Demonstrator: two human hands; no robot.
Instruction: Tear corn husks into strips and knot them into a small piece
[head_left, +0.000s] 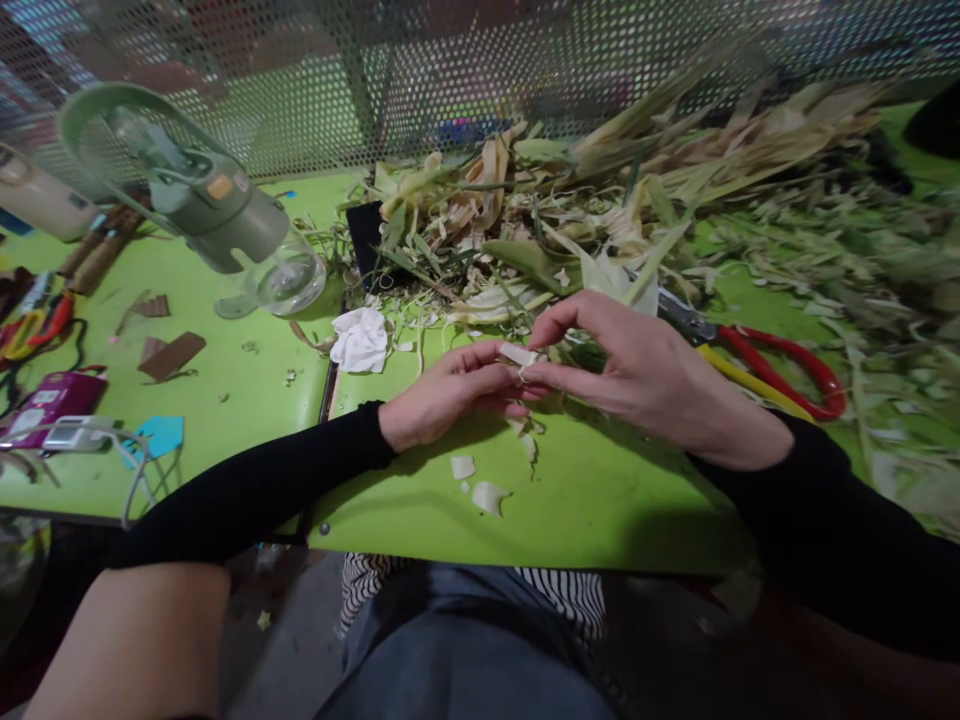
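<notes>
Between my two hands, over the front of the green table [600,500], is a small pale piece of corn husk [521,355]. My left hand [457,390] pinches it from the left with thumb and fingers. From the right, my right hand [637,375] grips the same piece between thumb and forefinger. Thin husk shreds [529,440] dangle just below the fingers. A few cut husk scraps [491,497] lie on the table under my hands. Scissors with red and yellow handles [795,370] lie beside my right hand, their blades partly hidden.
A heap of corn husks [525,210] spreads along the back and right against a perforated metal screen [300,100]. A dark phone-like slab [365,245], crumpled tissue [360,340] and a green water bottle [232,210] are at back left. More tools, cables and a purple box [60,405] lie far left.
</notes>
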